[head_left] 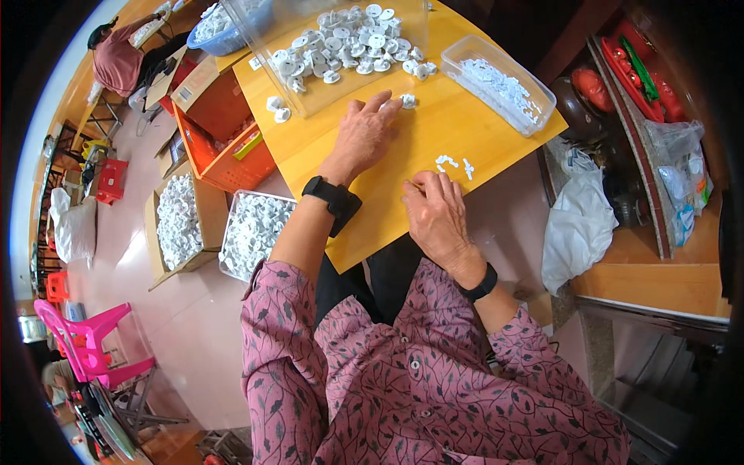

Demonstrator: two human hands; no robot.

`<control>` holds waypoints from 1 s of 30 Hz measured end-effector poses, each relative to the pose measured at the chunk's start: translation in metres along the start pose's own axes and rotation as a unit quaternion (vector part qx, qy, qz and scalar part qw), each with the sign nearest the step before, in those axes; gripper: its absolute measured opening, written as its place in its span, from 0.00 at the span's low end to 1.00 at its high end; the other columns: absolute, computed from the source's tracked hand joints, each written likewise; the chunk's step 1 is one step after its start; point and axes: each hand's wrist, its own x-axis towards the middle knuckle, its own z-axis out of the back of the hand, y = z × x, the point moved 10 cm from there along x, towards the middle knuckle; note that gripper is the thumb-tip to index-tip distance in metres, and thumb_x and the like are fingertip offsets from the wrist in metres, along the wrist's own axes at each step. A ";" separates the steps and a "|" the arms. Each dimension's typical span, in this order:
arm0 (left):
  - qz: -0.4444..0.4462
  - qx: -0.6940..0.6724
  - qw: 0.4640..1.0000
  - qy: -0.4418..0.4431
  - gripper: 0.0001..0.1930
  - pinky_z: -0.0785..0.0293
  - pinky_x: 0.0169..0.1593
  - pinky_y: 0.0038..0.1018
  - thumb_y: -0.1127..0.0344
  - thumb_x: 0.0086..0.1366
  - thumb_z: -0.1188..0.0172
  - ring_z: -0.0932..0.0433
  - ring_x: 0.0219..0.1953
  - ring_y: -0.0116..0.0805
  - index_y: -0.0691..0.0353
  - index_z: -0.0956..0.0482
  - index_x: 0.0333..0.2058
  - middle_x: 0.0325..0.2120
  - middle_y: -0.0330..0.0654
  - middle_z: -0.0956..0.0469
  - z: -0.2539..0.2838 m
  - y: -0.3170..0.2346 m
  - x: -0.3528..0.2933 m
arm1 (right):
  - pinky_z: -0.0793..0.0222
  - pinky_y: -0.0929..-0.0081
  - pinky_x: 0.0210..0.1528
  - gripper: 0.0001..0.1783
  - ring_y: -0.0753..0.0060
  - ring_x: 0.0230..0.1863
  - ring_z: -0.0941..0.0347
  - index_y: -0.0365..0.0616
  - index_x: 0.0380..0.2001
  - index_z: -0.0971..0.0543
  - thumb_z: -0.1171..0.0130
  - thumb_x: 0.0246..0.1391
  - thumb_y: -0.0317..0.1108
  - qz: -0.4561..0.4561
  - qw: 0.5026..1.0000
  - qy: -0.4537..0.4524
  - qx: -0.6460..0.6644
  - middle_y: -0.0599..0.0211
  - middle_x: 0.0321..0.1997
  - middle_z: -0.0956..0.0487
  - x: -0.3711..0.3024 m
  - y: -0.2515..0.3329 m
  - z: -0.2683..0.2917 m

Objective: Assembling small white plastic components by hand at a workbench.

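Apparently left fingers wide beside white pieces, right fingers curled, hold unclear, any print illegible.

At left, a pink plastic chair is standing and a bulging white sack is resting near a red crate.

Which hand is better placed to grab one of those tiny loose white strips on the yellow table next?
Probably the right hand: it is just below the loose white strips in the picture, very near them. The left hand is farther off, beside a white part.
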 end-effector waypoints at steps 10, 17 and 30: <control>0.050 -0.080 0.995 0.016 0.12 0.31 0.51 0.39 0.68 0.54 0.35 0.30 0.48 0.51 0.62 0.22 0.38 0.43 0.49 0.26 0.014 0.014 -0.024 | 0.39 0.61 0.47 0.14 0.59 0.44 0.31 0.37 0.41 0.22 0.41 0.48 0.25 0.016 0.995 0.021 0.092 0.60 0.41 0.27 -0.023 0.028 0.011; 0.016 -0.086 0.996 0.035 0.09 0.30 0.47 0.41 0.73 0.52 0.36 0.27 0.39 0.52 0.64 0.22 0.33 0.34 0.49 0.24 0.036 0.004 -0.056 | 0.39 0.60 0.47 0.18 0.59 0.44 0.31 0.34 0.45 0.23 0.39 0.50 0.28 0.023 0.997 0.020 0.072 0.61 0.42 0.27 -0.029 0.034 0.011; 0.259 -0.703 0.659 -0.065 0.19 0.27 0.55 0.30 0.71 0.63 0.37 0.22 0.49 0.35 0.66 0.26 0.52 0.50 0.47 0.23 0.052 -0.010 -0.171 | 0.39 0.59 0.48 0.24 0.59 0.49 0.32 0.39 0.48 0.24 0.34 0.48 0.36 0.060 0.994 0.086 0.007 0.60 0.46 0.28 -0.036 0.057 0.006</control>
